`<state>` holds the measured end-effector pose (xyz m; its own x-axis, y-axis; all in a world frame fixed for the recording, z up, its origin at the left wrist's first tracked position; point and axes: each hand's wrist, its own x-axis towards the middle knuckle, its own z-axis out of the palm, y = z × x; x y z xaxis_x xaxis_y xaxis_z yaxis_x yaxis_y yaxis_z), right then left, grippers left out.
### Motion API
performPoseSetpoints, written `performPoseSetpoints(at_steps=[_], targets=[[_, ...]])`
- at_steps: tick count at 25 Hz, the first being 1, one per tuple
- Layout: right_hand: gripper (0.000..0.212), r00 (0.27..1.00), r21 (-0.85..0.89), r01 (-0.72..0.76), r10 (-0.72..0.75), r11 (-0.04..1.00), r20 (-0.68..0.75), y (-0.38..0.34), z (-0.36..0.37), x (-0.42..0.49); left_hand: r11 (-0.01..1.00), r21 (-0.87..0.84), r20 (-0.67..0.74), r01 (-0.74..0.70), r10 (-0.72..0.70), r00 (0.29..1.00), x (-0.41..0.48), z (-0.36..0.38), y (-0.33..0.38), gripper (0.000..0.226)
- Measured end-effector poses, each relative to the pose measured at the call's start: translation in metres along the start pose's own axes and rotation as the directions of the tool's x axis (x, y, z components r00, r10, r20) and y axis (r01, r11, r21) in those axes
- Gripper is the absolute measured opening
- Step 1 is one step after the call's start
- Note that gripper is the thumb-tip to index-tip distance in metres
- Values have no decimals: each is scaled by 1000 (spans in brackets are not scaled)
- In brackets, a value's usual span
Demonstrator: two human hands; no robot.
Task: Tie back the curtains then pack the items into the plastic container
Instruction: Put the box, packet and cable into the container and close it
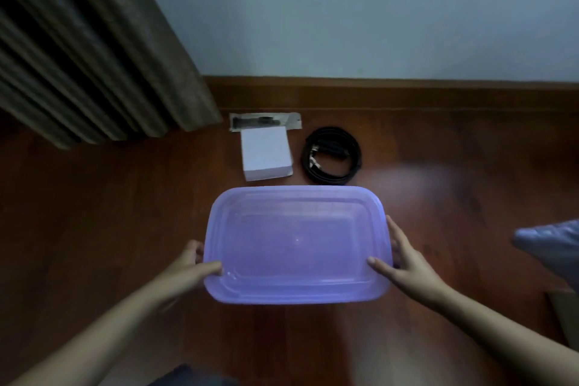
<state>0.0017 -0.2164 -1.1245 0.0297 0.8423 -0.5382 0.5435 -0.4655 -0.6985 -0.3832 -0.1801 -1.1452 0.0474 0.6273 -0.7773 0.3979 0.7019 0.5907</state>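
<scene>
1. The wooden floor (94, 229) fills most of my view, meeting a pale wall (376, 9) at the far side.
2. The dark curtain (78, 41) hangs at far left, its hem near the floor.
3. The purple plastic container (296, 244), lid on, sits in the near centre.
4. My left hand (191, 266) grips its left edge, thumb on the lid.
5. My right hand (404, 263) clasps its right edge, thumb on top, fingers alongside.
6. A white box (266, 153) lies just beyond the container.
7. A coiled black cable (332, 155) lies right of the box.
8. A small clear packet (266, 121) touches the box's far side.
</scene>
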Motion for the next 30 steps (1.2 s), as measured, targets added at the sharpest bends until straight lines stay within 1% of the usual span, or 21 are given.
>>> performPoseSetpoints(at_steps=[2, 4, 6, 7, 8, 9, 10, 12, 13, 14, 16, 18, 20, 23, 24, 27, 30], targets=[[100, 999, 58, -2, 4, 998, -45, 22, -6, -3, 995, 96, 19, -38, 36, 999, 2, 17, 5, 71], [104, 999, 110, 2, 3, 994, -43, 40, -6, 1, 987, 146, -4, -65, 67, 998, 5, 24, 6, 75], [103, 999, 121, 0, 5, 993, -48, 46, -2, 9, 975, 217, 16, -48, 45, 999, 8, 19, 4, 79], [99, 999, 114, 7, -2, 993, -43, 46, 1, 10, 961, 276, 30, -29, 21, 999, 9, 16, 4, 84], [95, 999, 106, 9, -6, 994, -34, 44, 4, 12, 929, 369, 6, -26, 26, 1000, 13, 12, 4, 89], [92, 999, 110, 5, -1, 994, -33, 41, 6, 16, 883, 466, -47, -50, 81, 996, 20, 8, 6, 96], [91, 999, 121, -1, 6, 993, -42, 38, 7, 19, 850, 521, -133, -75, 168, 977, 27, 7, 10, 99], [91, 997, 150, 10, 2, 989, -75, 32, 11, 24, 849, 512, -299, -134, 322, 898, 40, 9, 23, 92], [92, 996, 153, 15, -2, 988, -86, 28, 12, 26, 838, 522, -336, -158, 372, 865, 47, 10, 32, 84], [92, 996, 138, 13, -2, 990, -85, 25, 12, 28, 813, 561, -330, -156, 392, 859, 54, 11, 40, 74], [88, 998, 88, -3, 8, 996, -55, 23, 15, 30, 762, 632, -271, -140, 387, 881, 61, 10, 54, 58], [86, 999, 87, -9, 12, 996, -40, 25, 16, 30, 752, 642, -184, -152, 343, 921, 62, 4, 63, 50], [87, 999, 81, 5, -1, 997, -55, 26, 16, 30, 718, 674, -110, -175, 331, 937, 61, -2, 69, 42], [94, 999, 69, -14, 17, 998, -45, 24, 16, 30, 668, 730, -82, -144, 294, 952, 61, -3, 80, 39], [96, 998, 60, -27, 30, 998, -49, 23, 17, 28, 665, 735, -78, -133, 278, 957, 61, -3, 84, 40], [87, 997, 29, -43, 45, 999, -59, 20, 16, 30, 668, 735, -68, -114, 240, 968, 61, -4, 87, 40], [81, 996, -5, -75, 75, 997, -58, 22, 17, 33, 649, 744, -46, -157, 284, 958, 62, -7, 87, 38]])
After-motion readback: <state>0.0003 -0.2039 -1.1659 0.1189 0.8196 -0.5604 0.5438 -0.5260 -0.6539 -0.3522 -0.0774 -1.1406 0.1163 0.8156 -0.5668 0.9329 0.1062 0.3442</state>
